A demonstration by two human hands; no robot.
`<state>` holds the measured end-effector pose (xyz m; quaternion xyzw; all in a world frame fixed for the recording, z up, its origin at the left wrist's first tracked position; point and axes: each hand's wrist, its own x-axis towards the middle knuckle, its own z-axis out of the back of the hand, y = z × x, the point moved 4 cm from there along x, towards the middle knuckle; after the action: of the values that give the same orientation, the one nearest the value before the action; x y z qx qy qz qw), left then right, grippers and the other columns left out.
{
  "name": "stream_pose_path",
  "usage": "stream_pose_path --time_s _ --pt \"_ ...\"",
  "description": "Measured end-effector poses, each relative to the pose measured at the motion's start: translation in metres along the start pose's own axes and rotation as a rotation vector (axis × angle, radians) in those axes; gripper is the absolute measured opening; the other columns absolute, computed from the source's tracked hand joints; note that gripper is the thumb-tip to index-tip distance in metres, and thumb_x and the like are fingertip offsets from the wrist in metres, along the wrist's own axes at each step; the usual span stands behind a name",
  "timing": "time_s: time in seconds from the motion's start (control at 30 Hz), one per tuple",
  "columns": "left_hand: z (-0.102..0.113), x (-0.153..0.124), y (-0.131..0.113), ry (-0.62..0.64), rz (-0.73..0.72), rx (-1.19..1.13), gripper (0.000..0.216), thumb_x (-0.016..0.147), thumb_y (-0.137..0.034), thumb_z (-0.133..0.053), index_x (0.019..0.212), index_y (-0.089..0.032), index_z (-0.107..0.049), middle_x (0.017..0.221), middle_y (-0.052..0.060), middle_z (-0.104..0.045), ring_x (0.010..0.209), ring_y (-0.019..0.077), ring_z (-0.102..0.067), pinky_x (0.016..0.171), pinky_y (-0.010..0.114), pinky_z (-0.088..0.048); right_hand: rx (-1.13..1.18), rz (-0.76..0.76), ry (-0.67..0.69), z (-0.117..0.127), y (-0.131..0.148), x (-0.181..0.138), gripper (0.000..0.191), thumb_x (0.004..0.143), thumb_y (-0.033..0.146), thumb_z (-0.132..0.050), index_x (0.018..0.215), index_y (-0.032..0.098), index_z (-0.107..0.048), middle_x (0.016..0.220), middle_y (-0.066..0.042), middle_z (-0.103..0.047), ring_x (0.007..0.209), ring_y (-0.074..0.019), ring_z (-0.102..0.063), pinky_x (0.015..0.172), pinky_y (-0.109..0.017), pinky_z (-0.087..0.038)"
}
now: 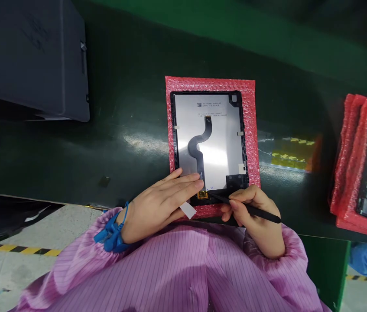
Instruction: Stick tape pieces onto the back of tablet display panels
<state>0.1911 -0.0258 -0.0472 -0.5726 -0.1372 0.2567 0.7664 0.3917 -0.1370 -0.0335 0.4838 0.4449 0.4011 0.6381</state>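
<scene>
At far left a dark grey plastic housing (30,56) sits on the green workbench (131,130). At centre, a display panel (207,143) lies back-side up on a pink bubble-wrap sheet (251,130), with a black flex cable (201,145) snaking down it to an amber connector (202,194) at the near edge. The left hand (160,203), wearing a blue antistatic wrist strap (112,234), lies flat with fingers pressed together, holding the cable end down; a white tab (188,210) pokes out beneath it. The right hand (254,214) pinches a thin black stylus (245,207) like a pen, tip beside the connector. The step appears to be seating or checking the connector; any next move calls for light, precise pressure. At right, more pink-wrapped panels (365,164) are stacked. Grey flooring with yellow-black tape (21,250) shows below.
</scene>
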Motion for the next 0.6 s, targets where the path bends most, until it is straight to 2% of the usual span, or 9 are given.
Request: stream_pose_path --time_s 0.17,0.23,0.4,0.47,0.57,0.6 --pt "0.001 -0.001 0.000 0.039 -0.101 -0.011 0.034 0.098 -0.017 -0.064 0.128 -0.032 -0.072 0.135 0.003 -0.074 0.145 0.0276 -0.054 0.130 0.061 -0.021 -0.033 0.011 -0.017 0.000 0.001 -0.001 0.014 0.095 0.030 -0.073 0.087 0.024 -0.063 0.071 0.001 -0.078 0.052 -0.0144 -0.073 0.040 -0.020 -0.052" --pt "0.002 -0.001 0.000 0.056 -0.127 -0.025 0.036 0.098 -0.014 -0.061 0.124 -0.035 -0.074 0.133 0.001 -0.075 0.147 0.0284 -0.052 0.129 0.063 -0.020 -0.053 0.013 -0.020 -0.001 0.002 0.000 0.014 0.095 0.030 -0.072 0.087 0.024 -0.063 0.072 0.000 -0.078 0.052 -0.0143 -0.072 0.041 -0.020 -0.053" --pt "0.003 0.000 -0.002 0.047 -0.190 -0.025 0.047 0.097 -0.010 -0.062 0.132 -0.039 -0.070 0.133 0.000 -0.075 0.147 0.0291 -0.051 0.129 0.063 -0.022 -0.126 0.041 -0.018 -0.001 0.000 -0.003 0.013 0.095 0.026 -0.072 0.087 0.024 -0.062 0.072 0.001 -0.077 0.053 -0.0144 -0.073 0.042 -0.020 -0.053" --pt "0.002 0.000 -0.002 0.050 -0.198 0.016 0.046 0.097 -0.011 -0.062 0.133 -0.038 -0.069 0.135 0.001 -0.074 0.147 0.0290 -0.052 0.129 0.063 -0.023 -0.137 0.069 -0.058 0.005 0.000 -0.008 0.013 0.095 0.025 -0.072 0.087 0.025 -0.062 0.071 0.002 -0.076 0.051 -0.0139 -0.071 0.043 -0.021 -0.052" --pt "0.005 -0.001 -0.004 0.008 -0.194 0.077 0.048 0.097 -0.017 -0.067 0.142 -0.032 -0.062 0.141 0.005 -0.070 0.144 0.0292 -0.055 0.128 0.058 -0.032 -0.124 0.159 -0.122 0.014 0.003 -0.014 0.003 0.102 0.030 -0.064 0.104 0.028 -0.065 0.080 0.000 -0.080 0.058 -0.0165 -0.074 0.049 -0.027 -0.056" --pt "0.008 -0.002 -0.005 -0.037 -0.209 0.077 0.055 0.096 -0.018 -0.067 0.149 -0.031 -0.056 0.141 0.006 -0.070 0.142 0.0287 -0.057 0.127 0.057 -0.035 -0.151 0.219 -0.102 0.015 0.007 -0.014 0.011 0.105 0.034 -0.058 0.112 0.030 -0.066 0.088 -0.002 -0.082 0.067 -0.0189 -0.077 0.055 -0.031 -0.059"
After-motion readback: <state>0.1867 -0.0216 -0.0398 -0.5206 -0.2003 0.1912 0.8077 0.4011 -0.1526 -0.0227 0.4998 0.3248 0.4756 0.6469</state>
